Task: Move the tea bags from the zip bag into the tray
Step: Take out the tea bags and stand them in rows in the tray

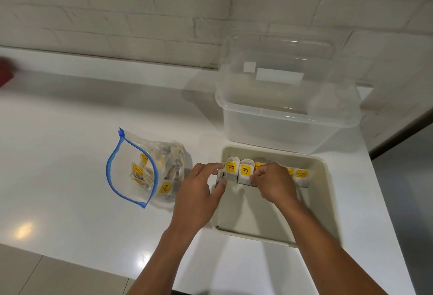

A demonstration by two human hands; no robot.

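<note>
Fingers [216, 168] of left hand [199, 186] curl w/ thumb at the left end of the tea bag row, pinching the leftmost tea bag [231, 171] at its edge. Right hand [273, 183] fingers are clenched round a bag in mid-row, hiding it. Both hands sit over the cream tray [325, 191] on the white surface [70, 154].

Row of tea bags [301, 177] w/ yellow tags stands upright across the tray's far part, side by side; near part of tray is bare.

Left of tray, just beside left hand, zip bag [131, 168] lies open, blue zip rim gaping, more tea bags inside.

Behind tray, touching or nearly so, clear plastic tub [285, 116] w/ lid [278, 60] tipped up vs. white brick wall [117, 13]. Blurry red thing [5, 74] at far left edge; can't tell what.
</note>
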